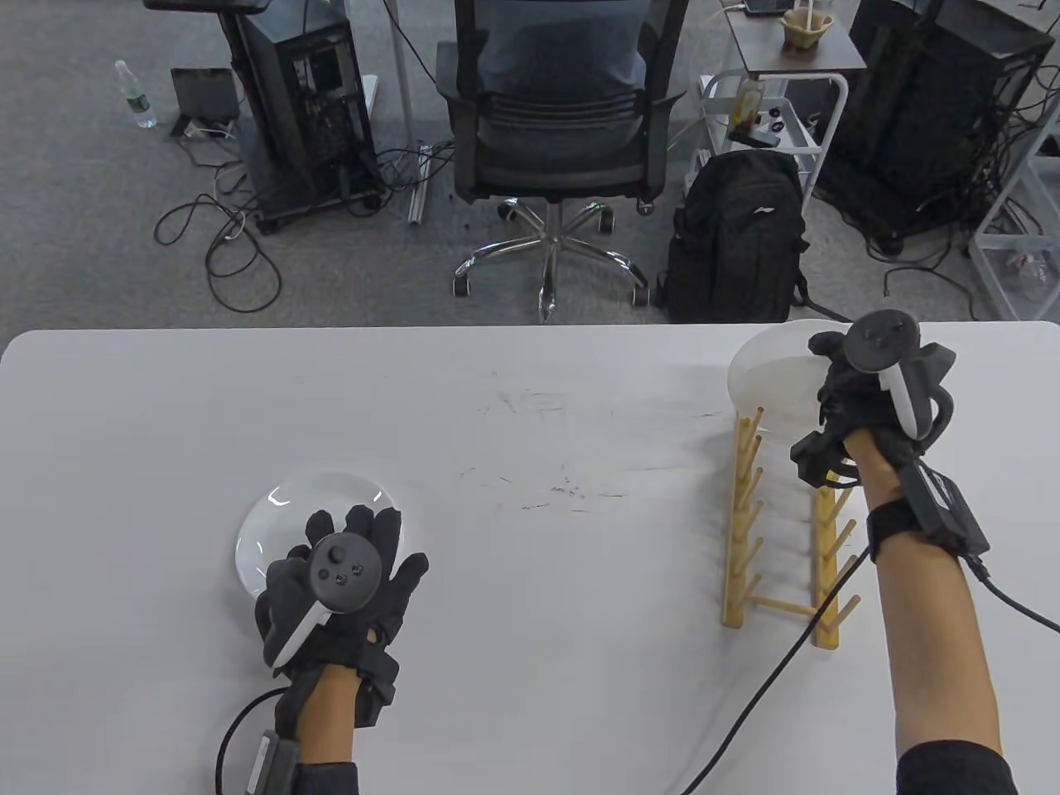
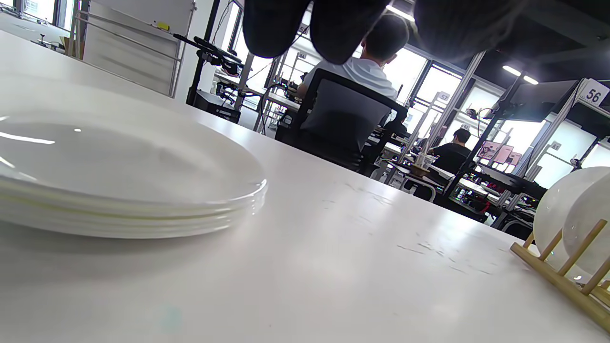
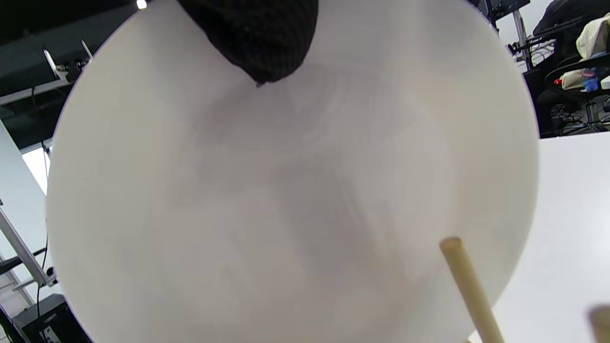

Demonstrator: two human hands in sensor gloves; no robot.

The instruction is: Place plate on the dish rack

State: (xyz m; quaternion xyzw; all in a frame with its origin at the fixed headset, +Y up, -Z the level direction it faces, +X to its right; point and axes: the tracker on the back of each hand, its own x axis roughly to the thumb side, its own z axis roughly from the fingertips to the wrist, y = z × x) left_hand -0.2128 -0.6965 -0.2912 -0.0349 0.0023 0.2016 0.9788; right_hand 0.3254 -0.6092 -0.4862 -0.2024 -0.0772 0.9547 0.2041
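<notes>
The right hand (image 1: 861, 389) is gripping a round white plate (image 1: 770, 373) upright over the far end of the wooden peg dish rack (image 1: 782, 530), and should be lowering it squarely between 2 pegs (keeping it vertical). The left hand (image 1: 335, 584) is lying flat and spread over the stacked plates (image 1: 281, 513).

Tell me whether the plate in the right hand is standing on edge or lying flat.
On edge. The plate stands upright at the far end of the dish rack, and the right hand holds its rim; a peg crosses its face in the right wrist view.
</notes>
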